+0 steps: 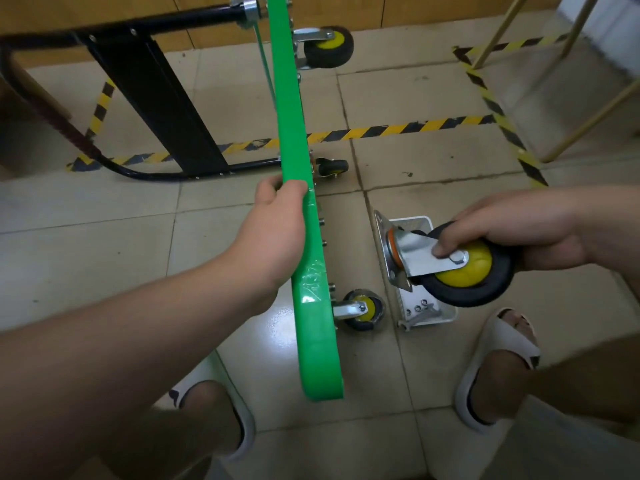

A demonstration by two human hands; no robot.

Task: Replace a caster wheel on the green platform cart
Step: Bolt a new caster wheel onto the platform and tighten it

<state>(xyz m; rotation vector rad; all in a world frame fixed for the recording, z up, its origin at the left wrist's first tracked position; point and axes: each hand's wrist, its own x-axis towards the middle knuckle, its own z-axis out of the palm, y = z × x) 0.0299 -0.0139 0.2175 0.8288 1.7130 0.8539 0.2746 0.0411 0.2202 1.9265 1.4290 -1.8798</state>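
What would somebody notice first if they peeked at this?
The bright green platform cart jumps out first: it stands tipped on its edge up the middle, with the left hand gripping its rim. Next comes the loose caster wheel with its yellow hub, held by the right hand on the right, over a small white tray on the floor. Yellow-and-black tape stripes the tiles behind.

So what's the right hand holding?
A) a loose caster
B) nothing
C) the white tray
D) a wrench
A: the right hand grips a loose caster by its wheel, thumb on the metal fork, while the left hand holds the upturned cart by its green edge.
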